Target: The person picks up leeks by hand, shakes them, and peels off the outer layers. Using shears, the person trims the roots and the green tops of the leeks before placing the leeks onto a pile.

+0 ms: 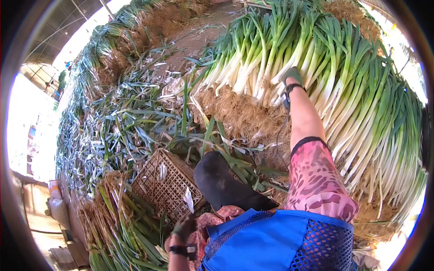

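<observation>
My right hand [293, 76], in a dark green glove, reaches out to a long row of green onions [271, 54] and is closed at the white stalk of one; its fingertips are hidden. Straggly brown roots [239, 110] face me along the row's near edge. Low by my lap is my left hand [184, 227], also gloved, with its fingers loosely apart and nothing visible in them. Beside it stands a woven-pattern plastic crate [165, 183], bottom side up, with a white scrap of peel [188, 199] at its edge.
Loose green onions [131, 232] lie in a heap at lower left. Stripped leaves [113, 126] cover the ground to the left. More bundled onions [117, 54] line the back left. My dark boot [219, 176] is between the crate and the roots; a blue apron [266, 239] covers my lap.
</observation>
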Motion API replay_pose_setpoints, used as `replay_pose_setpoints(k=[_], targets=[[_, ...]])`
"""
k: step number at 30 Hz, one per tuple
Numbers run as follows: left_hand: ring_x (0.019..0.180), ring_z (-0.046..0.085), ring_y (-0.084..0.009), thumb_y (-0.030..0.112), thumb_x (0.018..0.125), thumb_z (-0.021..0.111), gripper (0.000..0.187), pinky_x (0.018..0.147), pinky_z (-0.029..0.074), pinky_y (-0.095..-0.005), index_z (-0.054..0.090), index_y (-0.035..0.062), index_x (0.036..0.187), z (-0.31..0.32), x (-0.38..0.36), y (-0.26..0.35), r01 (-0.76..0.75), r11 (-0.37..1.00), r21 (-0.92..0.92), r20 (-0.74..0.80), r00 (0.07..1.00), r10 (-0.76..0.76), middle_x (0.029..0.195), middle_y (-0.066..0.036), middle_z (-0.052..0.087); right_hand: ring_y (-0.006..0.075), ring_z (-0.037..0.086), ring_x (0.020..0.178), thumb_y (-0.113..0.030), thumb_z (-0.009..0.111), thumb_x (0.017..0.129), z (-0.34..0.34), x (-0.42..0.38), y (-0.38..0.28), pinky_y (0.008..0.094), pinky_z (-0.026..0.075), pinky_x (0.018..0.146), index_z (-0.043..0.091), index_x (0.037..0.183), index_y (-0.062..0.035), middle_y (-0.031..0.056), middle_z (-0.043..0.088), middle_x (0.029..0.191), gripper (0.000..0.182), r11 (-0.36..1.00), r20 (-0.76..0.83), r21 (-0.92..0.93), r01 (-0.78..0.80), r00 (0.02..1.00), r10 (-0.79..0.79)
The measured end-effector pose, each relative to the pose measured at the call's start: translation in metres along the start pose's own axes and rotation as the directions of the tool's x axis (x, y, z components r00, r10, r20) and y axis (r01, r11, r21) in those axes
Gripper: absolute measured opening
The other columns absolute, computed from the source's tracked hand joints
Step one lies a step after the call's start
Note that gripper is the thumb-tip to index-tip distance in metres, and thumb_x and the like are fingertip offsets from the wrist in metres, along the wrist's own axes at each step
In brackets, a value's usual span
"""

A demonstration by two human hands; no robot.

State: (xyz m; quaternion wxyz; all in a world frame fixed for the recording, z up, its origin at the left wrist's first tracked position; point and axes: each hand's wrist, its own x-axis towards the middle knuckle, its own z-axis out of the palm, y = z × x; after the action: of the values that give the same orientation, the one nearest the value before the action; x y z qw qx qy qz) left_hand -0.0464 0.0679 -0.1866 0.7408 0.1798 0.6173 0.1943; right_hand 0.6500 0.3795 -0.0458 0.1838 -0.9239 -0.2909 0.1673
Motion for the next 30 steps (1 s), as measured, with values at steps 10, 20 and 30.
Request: replay_pose_setpoints(k=[10, 20, 30], targets=[[0.084, 0.063, -0.0189, 0.020, 0.088, 0.067, 0.024, 0.076, 0.052, -0.0332, 0.068, 0.0003, 0.103, 0.062, 0.102, -0.031, -0.303, 0.942, 0.142, 0.103, 0.951, 0.291, 0.094, -0.008, 0.068, 0.0362, 0.058, 0.119, -0.031, 0.067, 0.081, 0.034, -0.030, -0.007, 0.0413, 0.046, 0.103, 0.054, 0.127, -0.0004, 0.0228, 0.057, 0.132, 0.056, 0.962, -0.194, -0.221, 0.163, 0.959, -0.207], [0.084, 0.061, -0.0110, 0.019, 0.091, 0.067, 0.032, 0.073, 0.053, -0.0279, 0.061, 0.0024, 0.118, 0.052, -0.062, 0.008, -0.417, 0.897, 0.147, 0.048, 0.909, 0.414, 0.098, -0.002, 0.065, 0.0362, 0.062, 0.106, -0.041, 0.061, 0.086, 0.167, -0.452, -0.048, 0.0432, 0.049, 0.091, 0.056, 0.127, -0.0023, 0.0224, 0.059, 0.121, 0.056, 0.220, 0.688, 0.285, 0.933, -0.039, -0.725], [0.074, 0.061, -0.0105, 0.021, 0.092, 0.065, 0.031, 0.066, 0.050, -0.0251, 0.062, 0.0024, 0.116, -0.034, -0.171, -0.065, -0.579, 0.816, 0.000, -0.453, 0.727, 0.516, 0.088, -0.002, 0.064, 0.0239, 0.068, 0.088, -0.018, 0.057, 0.088, 0.326, -0.452, 0.029, 0.0383, 0.056, 0.072, 0.073, 0.097, -0.0149, 0.0068, 0.072, 0.099, 0.019, -0.486, 0.836, 0.073, 0.871, -0.319, -0.447]])
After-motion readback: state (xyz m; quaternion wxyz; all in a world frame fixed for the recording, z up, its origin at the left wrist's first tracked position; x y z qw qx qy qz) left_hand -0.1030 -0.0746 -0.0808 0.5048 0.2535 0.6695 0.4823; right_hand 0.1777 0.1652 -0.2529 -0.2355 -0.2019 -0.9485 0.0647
